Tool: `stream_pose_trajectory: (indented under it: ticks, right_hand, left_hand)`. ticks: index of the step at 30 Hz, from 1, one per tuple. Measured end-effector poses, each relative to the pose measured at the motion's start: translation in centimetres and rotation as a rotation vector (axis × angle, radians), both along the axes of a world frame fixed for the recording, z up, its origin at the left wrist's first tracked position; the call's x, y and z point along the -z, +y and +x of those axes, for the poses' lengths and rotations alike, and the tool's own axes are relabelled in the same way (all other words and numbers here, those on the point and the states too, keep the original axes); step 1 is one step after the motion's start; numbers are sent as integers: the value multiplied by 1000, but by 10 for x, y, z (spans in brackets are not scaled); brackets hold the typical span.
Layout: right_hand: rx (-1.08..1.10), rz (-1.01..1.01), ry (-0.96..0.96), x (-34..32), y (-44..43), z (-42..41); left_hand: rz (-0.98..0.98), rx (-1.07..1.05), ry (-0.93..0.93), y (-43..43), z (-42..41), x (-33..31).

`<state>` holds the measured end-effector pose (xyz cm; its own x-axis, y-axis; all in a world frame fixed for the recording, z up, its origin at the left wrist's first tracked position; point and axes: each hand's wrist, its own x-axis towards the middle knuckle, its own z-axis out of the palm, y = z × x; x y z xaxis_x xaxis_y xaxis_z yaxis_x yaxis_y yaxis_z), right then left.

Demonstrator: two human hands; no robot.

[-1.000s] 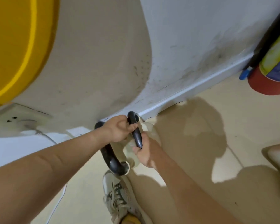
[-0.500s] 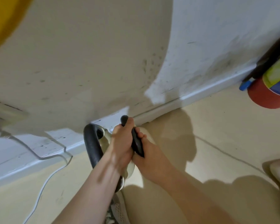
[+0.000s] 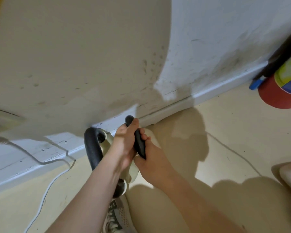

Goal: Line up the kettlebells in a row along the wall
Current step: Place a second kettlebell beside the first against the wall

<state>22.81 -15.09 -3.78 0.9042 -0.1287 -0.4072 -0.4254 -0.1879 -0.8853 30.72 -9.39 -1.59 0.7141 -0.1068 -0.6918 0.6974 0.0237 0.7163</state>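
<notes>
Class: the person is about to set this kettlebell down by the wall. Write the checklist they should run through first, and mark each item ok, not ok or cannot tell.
1. Both hands on the handle: ok. Left hand and right hand each have a closed grip on its black bar.
2. Kettlebell close to the skirting: ok.
3. Shoe out from under the kettlebell: not ok; it looks to sit right beneath.
4. White cable clear of the landing spot: ok; it lies off to the left.
5. Fire extinguisher out of the way: ok; it stands far right.
6. Other kettlebells to line up with: cannot tell; none in view.
</notes>
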Motion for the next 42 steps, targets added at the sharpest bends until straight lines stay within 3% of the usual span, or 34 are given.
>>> stream_pose_trajectory:
  ticks: [2,7,14,23,30,33,38,42]
  right_hand:
    - [-23,3,8,-5,-1,1]
    - [-101,-26,64,-12,-6,-2]
    - [-182,-42,105,-11,-11,5]
    - [-302,-113,164,-28,-21,8]
    - [-708,-576,306,-72,-41,9]
    - [-836,-808,355,-111,-58,-1]
    - [-748,-893,317,-155,-87,-27]
    - [-668,-898,367,-186,-112,-62]
  left_hand:
    - [69,71,-2,3,2,-7]
    - [498,450,-128,11,10,-15]
    - [667,554,-302,17,-1,-16]
    - [743,672,-297,9,-4,-24]
    - [907,941,-450,39,-5,-64]
    - [830,1007,-475,52,-14,-94]
    - [832,1259,-635,45,-42,-144]
    - [1150,1586,-859,16,-68,-192]
